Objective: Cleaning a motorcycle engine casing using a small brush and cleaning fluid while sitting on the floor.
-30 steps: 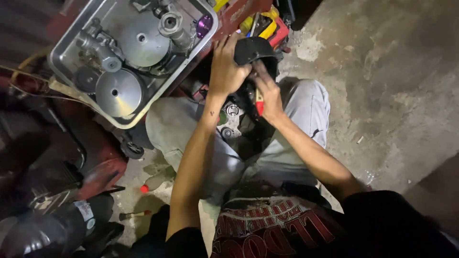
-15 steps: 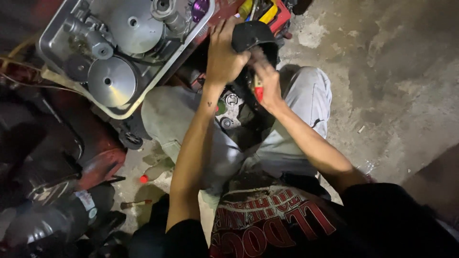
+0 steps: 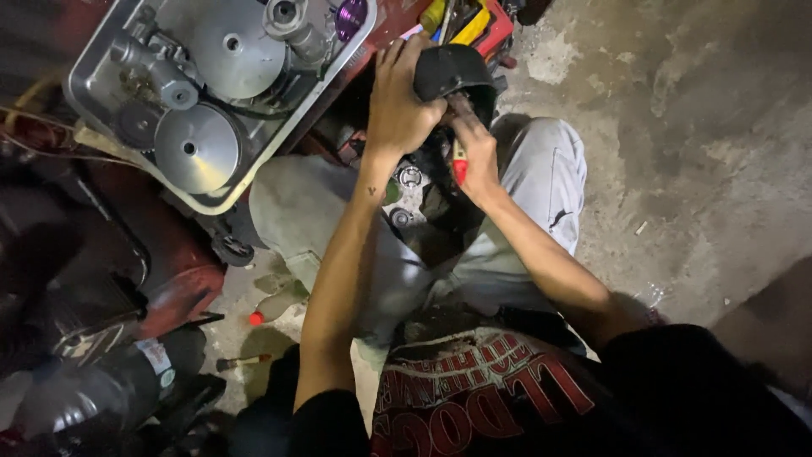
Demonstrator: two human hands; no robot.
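Our left hand [image 3: 397, 110] wraps its fingers over the black part [image 3: 452, 72] above our knees, while our right hand [image 3: 474, 152], just below it, pinches a red-handled tool [image 3: 459, 165] pointing up at it.

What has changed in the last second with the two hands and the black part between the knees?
Little changed. The left hand stays clamped on the black part, and the right hand keeps its grip on the red-handled tool beside it. The metal tray of engine parts only shifts in the picture as the head camera moves.
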